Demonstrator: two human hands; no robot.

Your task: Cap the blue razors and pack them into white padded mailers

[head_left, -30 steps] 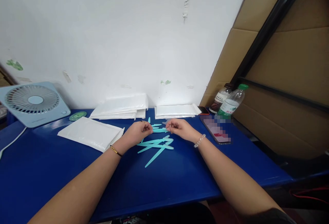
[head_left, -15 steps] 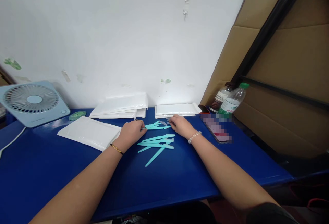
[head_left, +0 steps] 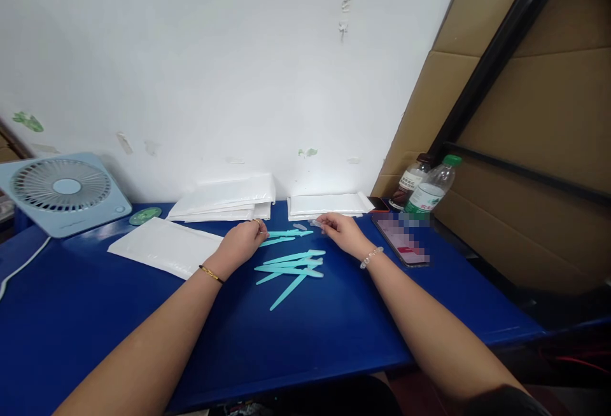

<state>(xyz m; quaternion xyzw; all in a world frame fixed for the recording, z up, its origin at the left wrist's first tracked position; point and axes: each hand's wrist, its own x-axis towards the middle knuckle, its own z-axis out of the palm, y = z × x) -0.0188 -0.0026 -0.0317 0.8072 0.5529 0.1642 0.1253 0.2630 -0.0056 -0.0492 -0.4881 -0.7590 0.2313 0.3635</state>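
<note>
My left hand pinches the handle end of a teal eyebrow razor, whose blade end points right. Just below it lies another teal razor, its left end close to my fingers. Between the fingertips of my right hand is a small clear blade cap. More clear caps lie on the table between the hands. Nearer to me, several teal razors are spread in a loose, crossing pile, with clear caps over at least some of their blade ends.
White padded envelopes lie at the left, with stacks of them against the wall. A blue fan stands far left on the blue table. A phone and two bottles are at the right.
My left hand has shifted slightly left, and the razors by it are fewer and spread differently. My right hand has drawn slightly right, with a clear cap now showing in its fingers.
</note>
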